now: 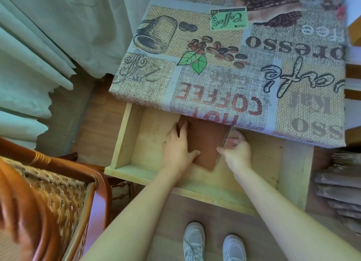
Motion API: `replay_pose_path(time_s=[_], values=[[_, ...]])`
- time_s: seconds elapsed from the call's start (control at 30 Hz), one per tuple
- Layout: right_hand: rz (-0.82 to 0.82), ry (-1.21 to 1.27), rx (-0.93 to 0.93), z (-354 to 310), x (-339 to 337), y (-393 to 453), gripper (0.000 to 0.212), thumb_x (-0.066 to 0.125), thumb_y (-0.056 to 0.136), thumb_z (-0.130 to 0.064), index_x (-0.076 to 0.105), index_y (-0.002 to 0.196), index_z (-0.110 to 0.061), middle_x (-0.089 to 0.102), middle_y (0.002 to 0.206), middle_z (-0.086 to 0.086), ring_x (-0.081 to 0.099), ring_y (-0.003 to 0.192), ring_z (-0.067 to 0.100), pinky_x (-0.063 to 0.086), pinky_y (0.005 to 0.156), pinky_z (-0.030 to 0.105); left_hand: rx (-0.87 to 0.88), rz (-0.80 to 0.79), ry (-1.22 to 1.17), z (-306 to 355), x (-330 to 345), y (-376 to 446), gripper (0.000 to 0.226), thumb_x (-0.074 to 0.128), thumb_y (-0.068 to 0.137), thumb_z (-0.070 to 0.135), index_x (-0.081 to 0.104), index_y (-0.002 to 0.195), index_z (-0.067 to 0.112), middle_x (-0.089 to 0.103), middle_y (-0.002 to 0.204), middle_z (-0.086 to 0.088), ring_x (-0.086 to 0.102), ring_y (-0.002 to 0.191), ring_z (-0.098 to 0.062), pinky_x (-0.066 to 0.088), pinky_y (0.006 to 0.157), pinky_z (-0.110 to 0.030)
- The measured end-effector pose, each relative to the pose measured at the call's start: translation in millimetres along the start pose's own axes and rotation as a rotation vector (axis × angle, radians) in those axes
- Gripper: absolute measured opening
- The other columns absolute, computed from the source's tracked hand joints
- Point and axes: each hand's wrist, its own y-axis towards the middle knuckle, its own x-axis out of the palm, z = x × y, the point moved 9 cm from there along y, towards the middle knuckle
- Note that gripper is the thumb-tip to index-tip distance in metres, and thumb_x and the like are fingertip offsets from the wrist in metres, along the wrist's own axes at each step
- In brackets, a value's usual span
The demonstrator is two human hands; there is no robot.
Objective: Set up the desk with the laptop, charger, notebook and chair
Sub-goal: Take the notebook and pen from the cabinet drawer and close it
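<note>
Judging by what lies in view, the setting-up has barely begun: the patterned surface [244, 55] beyond the hands carries no laptop, charger or notebook, and the one task item I can see is the brown notebook [205, 143], down in the open wooden drawer [121, 135]. The far end of the notebook is tucked under the overhanging cloth of the surface.

Off to the left of both hands, the wicker chair [48, 192] stands turned aside and not drawn up to the desk, so I would say it waits to be placed. Neither laptop nor charger shows anywhere.

The left hand [176, 149] reaches forward into the drawer. Its fingers lie along the notebook's left edge with the tips wrapped over that edge, while the thumb presses across the near part of the cover. The notebook sits between the two hands. The right hand [235, 149] holds the opposite edge, fingers curled round its right side and thumb pointing inward at the cover's lower corner. Both forearms stretch straight out from the body, angled toward each other.

Lifting it onto the surface looks like the step in hand.
</note>
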Motion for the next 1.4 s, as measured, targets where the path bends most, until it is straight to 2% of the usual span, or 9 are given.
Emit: replay_pose_path(time_s=[0.17, 0.33, 0.47, 0.57, 0.83, 0.97, 1.1, 1.27, 1.4], values=[[-0.027, 0.111, 0.06, 1.9, 4.9, -1.3, 0.06, 0.073, 0.074, 0.003, 0.048, 0.127, -0.007, 0.058, 0.107, 0.009, 0.056, 0.085, 0.017, 0.044, 0.069, 0.022, -0.017, 0.101, -0.117, -3.9, -9.3, -0.7, 0.097, 0.082, 0.067, 0.037, 0.03, 0.143, 0.008, 0.043, 0.134, -0.016, 0.043, 0.122, -0.032, 0.039, 0.099, -0.039], [-0.054, 0.174, 0.091, 6.1, 4.0, -2.4, 0.052, 0.068, 0.082, -0.005, 0.048, 0.13, -0.008, 0.056, 0.112, 0.005, 0.055, 0.091, 0.019, 0.044, 0.066, 0.024, -0.27, 0.027, -0.698, -27.7, 2.6, 1.7, 0.067, 0.075, 0.076, 0.03, 0.049, 0.135, 0.013, 0.053, 0.122, -0.008, 0.057, 0.111, -0.022, 0.042, 0.104, -0.034], [-0.057, 0.234, 0.096, 8.0, 1.5, -7.8, 0.05, 0.066, 0.084, -0.006, 0.05, 0.131, -0.012, 0.059, 0.112, 0.004, 0.056, 0.094, 0.017, 0.044, 0.085, 0.027, -0.345, -0.09, -1.006, -29.0, 9.0, -1.7, 0.038, 0.062, 0.091, 0.015, 0.05, 0.127, 0.017, 0.065, 0.113, -0.011, 0.065, 0.095, -0.019, 0.056, 0.082, -0.03], [-0.091, 0.337, 0.146, 11.2, -2.3, -11.8, 0.049, 0.066, 0.084, -0.004, 0.053, 0.129, -0.016, 0.058, 0.112, -0.002, 0.058, 0.085, 0.008, 0.048, 0.072, 0.022, -0.331, -0.159, -1.142, -25.5, 7.7, -2.5, 0.037, 0.059, 0.093, 0.009, 0.046, 0.126, 0.017, 0.068, 0.1, -0.007, 0.066, 0.079, -0.01, 0.053, 0.06, -0.016], [-0.222, 0.428, 0.218, 9.0, -4.4, -25.2, 0.061, 0.066, 0.079, 0.007, 0.046, 0.134, -0.009, 0.063, 0.12, 0.008, 0.061, 0.107, 0.02, 0.047, 0.093, 0.032, -0.312, -0.245, -1.161, -22.2, -4.8, -13.0, 0.045, 0.058, 0.094, 0.011, 0.041, 0.135, 0.012, 0.069, 0.1, -0.009, 0.067, 0.078, -0.014, 0.053, 0.061, -0.021], [-0.295, 0.444, 0.219, -2.0, -7.7, -50.4, 0.061, 0.067, 0.077, 0.008, 0.049, 0.131, -0.011, 0.072, 0.096, 0.0, 0.068, 0.087, 0.016, 0.051, 0.085, 0.033, -0.304, -0.24, -1.155, -28.8, -19.6, -35.5, 0.04, 0.058, 0.093, 0.008, 0.044, 0.131, 0.011, 0.071, 0.1, -0.007, 0.068, 0.077, -0.011, 0.054, 0.064, -0.02], [-0.379, 0.445, 0.201, -8.4, -9.4, -79.3, 0.063, 0.069, 0.074, 0.008, 0.048, 0.131, -0.01, 0.073, 0.1, 0.008, 0.071, 0.086, 0.021, 0.057, 0.067, 0.032, -0.296, -0.258, -1.186, -37.5, -33.5, -67.2, 0.038, 0.059, 0.093, 0.008, 0.049, 0.129, 0.015, 0.073, 0.106, -0.009, 0.07, 0.09, -0.019, 0.055, 0.073, -0.027], [-0.453, 0.402, 0.178, -12.1, -14.0, -111.2, 0.061, 0.07, 0.074, 0.008, 0.05, 0.128, -0.013, 0.074, 0.097, 0.009, 0.072, 0.085, 0.025, 0.059, 0.067, 0.036, -0.291, -0.307, -1.223, -40.0, -48.5, -104.7, 0.033, 0.056, 0.094, 0.007, 0.05, 0.124, 0.017, 0.072, 0.108, -0.012, 0.071, 0.079, -0.012, 0.048, 0.052, -0.013], [-0.472, 0.371, 0.167, -15.4, -15.4, -126.4, 0.061, 0.07, 0.075, 0.007, 0.05, 0.128, -0.014, 0.074, 0.097, 0.012, 0.072, 0.083, 0.025, 0.059, 0.065, 0.037, -0.307, -0.34, -1.236, -43.0, -52.3, -119.1, 0.037, 0.056, 0.094, 0.009, 0.049, 0.129, 0.017, 0.072, 0.11, -0.011, 0.07, 0.093, -0.021, 0.053, 0.061, -0.021]])
